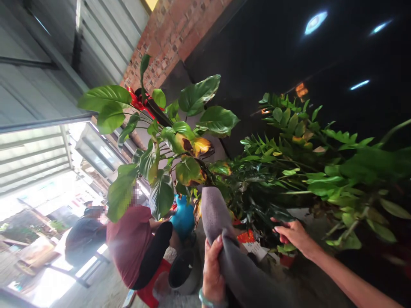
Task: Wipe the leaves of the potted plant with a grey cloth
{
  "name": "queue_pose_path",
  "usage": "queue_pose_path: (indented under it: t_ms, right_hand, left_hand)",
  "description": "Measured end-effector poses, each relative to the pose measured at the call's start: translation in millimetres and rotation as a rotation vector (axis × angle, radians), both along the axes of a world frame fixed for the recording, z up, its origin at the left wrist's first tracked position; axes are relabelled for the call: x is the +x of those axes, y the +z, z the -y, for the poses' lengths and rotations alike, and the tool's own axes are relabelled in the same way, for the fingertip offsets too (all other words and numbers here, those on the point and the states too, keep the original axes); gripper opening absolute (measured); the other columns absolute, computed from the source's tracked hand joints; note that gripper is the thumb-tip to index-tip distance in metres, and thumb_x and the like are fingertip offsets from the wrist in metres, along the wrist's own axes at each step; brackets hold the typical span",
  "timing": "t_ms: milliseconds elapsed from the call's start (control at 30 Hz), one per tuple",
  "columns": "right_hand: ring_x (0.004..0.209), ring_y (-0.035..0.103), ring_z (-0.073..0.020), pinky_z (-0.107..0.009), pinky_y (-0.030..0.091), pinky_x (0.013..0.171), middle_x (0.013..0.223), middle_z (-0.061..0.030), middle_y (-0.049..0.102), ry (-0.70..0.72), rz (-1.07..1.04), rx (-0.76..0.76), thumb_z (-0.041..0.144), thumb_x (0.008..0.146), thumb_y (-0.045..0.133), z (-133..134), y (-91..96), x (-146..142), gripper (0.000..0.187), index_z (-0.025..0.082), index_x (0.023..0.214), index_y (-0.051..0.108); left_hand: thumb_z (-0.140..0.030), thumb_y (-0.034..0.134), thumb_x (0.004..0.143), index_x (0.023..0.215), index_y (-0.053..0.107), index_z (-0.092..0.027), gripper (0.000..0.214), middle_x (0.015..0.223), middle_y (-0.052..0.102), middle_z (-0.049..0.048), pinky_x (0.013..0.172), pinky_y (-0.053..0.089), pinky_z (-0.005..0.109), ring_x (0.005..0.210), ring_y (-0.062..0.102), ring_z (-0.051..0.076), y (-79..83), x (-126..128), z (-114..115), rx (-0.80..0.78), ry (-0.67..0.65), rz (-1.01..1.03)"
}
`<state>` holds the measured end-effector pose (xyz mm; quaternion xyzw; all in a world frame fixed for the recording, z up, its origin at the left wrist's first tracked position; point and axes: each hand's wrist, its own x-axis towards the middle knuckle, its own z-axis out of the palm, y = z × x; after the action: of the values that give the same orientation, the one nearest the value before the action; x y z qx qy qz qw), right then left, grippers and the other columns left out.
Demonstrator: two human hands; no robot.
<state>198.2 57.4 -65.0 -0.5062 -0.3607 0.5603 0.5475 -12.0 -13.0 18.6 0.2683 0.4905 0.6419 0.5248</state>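
Note:
My left hand [213,267], with a pale green bangle at the wrist, is closed around a grey cloth [214,209]. The cloth stands up past my fingers and drapes down to the right. My right hand [293,235] reaches in from the right, fingertips pinched at a dark green leaf [272,209] low in the foliage; the exact grip is hard to see in the shade. Ahead of the cloth rises a broad-leaved potted plant [184,132], some of its leaves yellow and brown at the edges. A red ribbon [141,102] is tied behind its leaves.
More leafy plants [298,141] crowd the right, before a dark glossy surface [272,51]. A person in a maroon shirt [130,244] sits on a red stool [157,282] beside a blue vase-like object [183,218] and a dark bucket [184,267]. Another person [85,237] sits farther left.

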Motion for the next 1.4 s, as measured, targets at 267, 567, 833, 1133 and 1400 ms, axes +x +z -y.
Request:
queue_pose_path:
  t_ms: [267, 567, 833, 1133, 1400]
  right_hand:
    - [0.029, 0.045, -0.0113, -0.023, 0.036, 0.035, 0.031, 0.0062, 0.053, 0.067, -0.060, -0.057, 0.013, 0.053, 0.064, 10.0, 7.0, 13.5, 0.015, 0.022, 0.043, 0.057]
    - [0.030, 0.047, -0.0103, -0.023, 0.037, 0.035, 0.043, 0.0039, 0.062, -0.023, -0.218, -0.111, 0.010, 0.056, 0.068, 10.5, 14.7, 31.3, 0.016, 0.019, 0.070, 0.067]
    - [0.028, 0.044, -0.0115, -0.023, 0.035, 0.033, 0.035, 0.0061, 0.053, -0.036, -0.244, -0.121, 0.011, 0.056, 0.069, 13.2, 12.3, 42.4, 0.015, 0.019, 0.069, 0.064]
    - [0.036, 0.054, -0.0124, -0.025, 0.050, 0.042, 0.051, 0.0009, 0.066, 0.005, -0.336, -0.098, 0.009, 0.054, 0.073, 11.5, 5.9, 58.9, 0.022, 0.020, 0.072, 0.067]
    - [0.039, 0.057, -0.0135, -0.027, 0.053, 0.045, 0.052, 0.0020, 0.067, 0.040, -0.373, -0.078, 0.010, 0.054, 0.076, 12.3, 2.4, 57.6, 0.025, 0.022, 0.073, 0.066]
  left_hand:
    - [-0.029, 0.086, 0.040, 0.084, 0.073, -0.015, 0.048, 0.063, 0.069, 0.0018, 0.062, 0.048, 0.030, 0.059, 0.062, 0.019, -58.3, 44.7, 10.6, -0.206, -0.434, -0.067]
    - [-0.036, 0.088, 0.037, 0.066, 0.063, -0.018, 0.042, 0.055, 0.064, -0.0012, 0.056, 0.049, 0.027, 0.052, 0.059, 0.015, 17.8, 44.6, -13.8, -0.086, -0.110, 0.163]
    - [-0.033, 0.088, 0.038, 0.084, 0.073, -0.009, 0.055, 0.062, 0.069, 0.0045, 0.053, 0.044, 0.025, 0.052, 0.058, 0.015, -26.9, 74.4, -4.3, -0.185, -0.568, -0.034]
    - [-0.037, 0.088, 0.034, 0.067, 0.060, -0.019, 0.047, 0.054, 0.061, -0.0064, 0.052, 0.046, 0.024, 0.045, 0.051, 0.009, 46.3, 54.8, -48.5, 0.032, -0.159, 0.043]
    - [-0.033, 0.086, 0.034, 0.079, 0.072, -0.011, 0.052, 0.061, 0.068, 0.0030, 0.052, 0.043, 0.026, 0.052, 0.057, 0.015, -16.6, 74.4, -20.0, -0.194, -0.600, -0.142]
